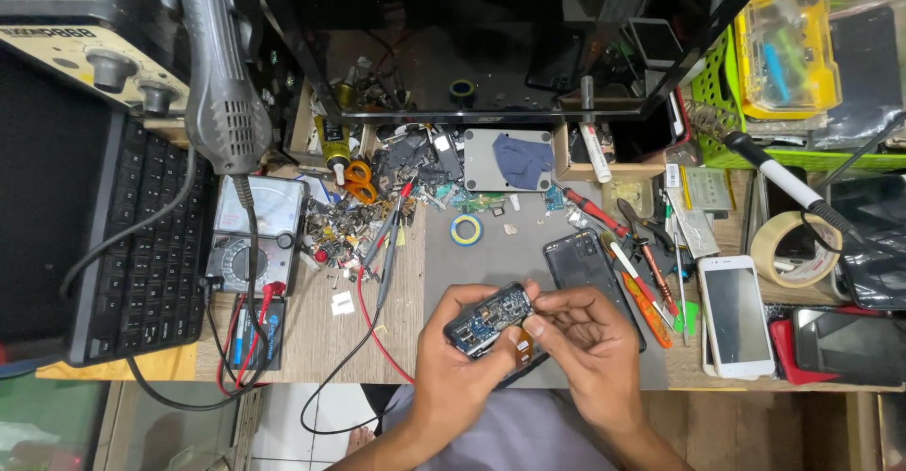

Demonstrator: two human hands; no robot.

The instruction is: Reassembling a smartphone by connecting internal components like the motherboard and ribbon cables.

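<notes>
Left hand: your left hand [456, 339] is clamped round the near-left end of a small circuit board module [489, 318], fingers curled under it.
Right hand: your right hand [582, 332] pinches the module's right end, thumb and forefinger closed on it.
Where it sits: you've got the module lifted just above the near edge of the grey work mat [514, 244], held between both hands.
Orange flex: a bit of orange ribbon [522, 342] hangs under the module, by your right palm.
Done so far, by my reading: the dark phone back shell [585, 268] lies open on the mat just beyond your hands, so the strip-down looks well along.
Left to do: the module is in hand, not seated anywhere; nothing looks reassembled.
Surface: a cluttered wooden bench [311, 339], with a multimeter [255, 235] and keyboard [151, 244] left, screwdrivers [642, 273] and a white phone [734, 315] right.
Far side: a tape ring [465, 229] sits mid-mat, with a hot-air gun [217, 65] hanging far left.
</notes>
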